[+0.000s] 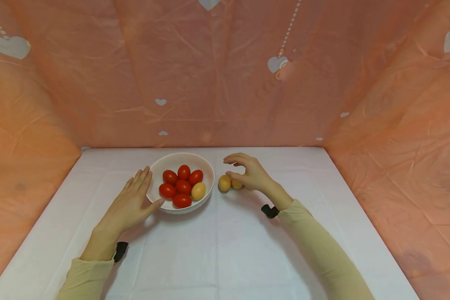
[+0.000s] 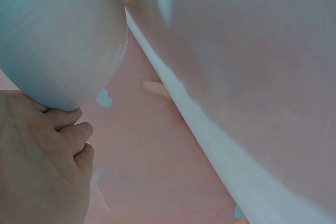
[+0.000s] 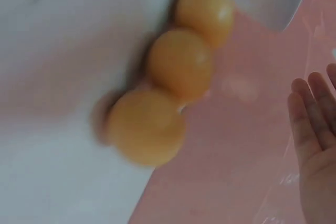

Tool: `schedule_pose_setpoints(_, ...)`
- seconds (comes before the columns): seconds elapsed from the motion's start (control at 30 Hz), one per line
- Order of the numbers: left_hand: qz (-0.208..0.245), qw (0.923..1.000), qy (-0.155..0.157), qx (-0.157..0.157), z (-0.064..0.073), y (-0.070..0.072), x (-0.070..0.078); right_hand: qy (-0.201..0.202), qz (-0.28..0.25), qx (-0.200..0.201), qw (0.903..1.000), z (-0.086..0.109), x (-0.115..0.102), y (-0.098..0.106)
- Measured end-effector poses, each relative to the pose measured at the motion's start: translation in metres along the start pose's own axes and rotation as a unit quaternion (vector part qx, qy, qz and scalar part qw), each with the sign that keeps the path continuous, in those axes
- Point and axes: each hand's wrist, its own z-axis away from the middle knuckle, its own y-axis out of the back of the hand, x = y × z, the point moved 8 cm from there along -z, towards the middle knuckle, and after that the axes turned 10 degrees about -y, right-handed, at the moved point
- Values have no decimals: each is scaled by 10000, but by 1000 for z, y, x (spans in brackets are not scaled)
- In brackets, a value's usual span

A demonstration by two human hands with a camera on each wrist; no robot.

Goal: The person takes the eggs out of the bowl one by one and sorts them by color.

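Observation:
A white bowl (image 1: 207, 177) holds several red cherry tomatoes (image 1: 183, 187) and one yellow cherry tomato (image 1: 198, 191). My left hand (image 1: 129, 204) rests against the bowl's left side, fingers fairly straight and thumb by the front rim. In the left wrist view, its fingertips touch the bowl's outer wall (image 2: 63, 40). To the right of the bowl, my right hand (image 1: 252, 171) hovers over yellow tomatoes (image 1: 224, 183), fingers loosely bent and holding nothing. From the right wrist, three yellow tomatoes (image 3: 181, 65) appear in a row on the cloth, apart from the hand.
A white cloth (image 1: 187, 258) covers the table. Pink-orange sheets with pale hearts (image 1: 210, 112) enclose it at the back and both sides. Each wrist wears a dark band piece (image 1: 270, 211).

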Motion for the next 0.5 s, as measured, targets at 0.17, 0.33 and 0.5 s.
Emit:
schedule_pose_setpoints(0.17, -10, 9999, -70, 81, 0, 0, 1, 224, -14, -327, 9992, -13, -21, -20)
schedule_pose_setpoints(0.33, -34, 9999, -85, 99, 0, -1, 0, 307, 362, -789, 9958, -24, -35, -41)
schedule_pose_setpoints(0.5, -24, 9999, -79, 92, 1, 0, 1, 356, 1034, -1341, 9849, -33, -42, -63)
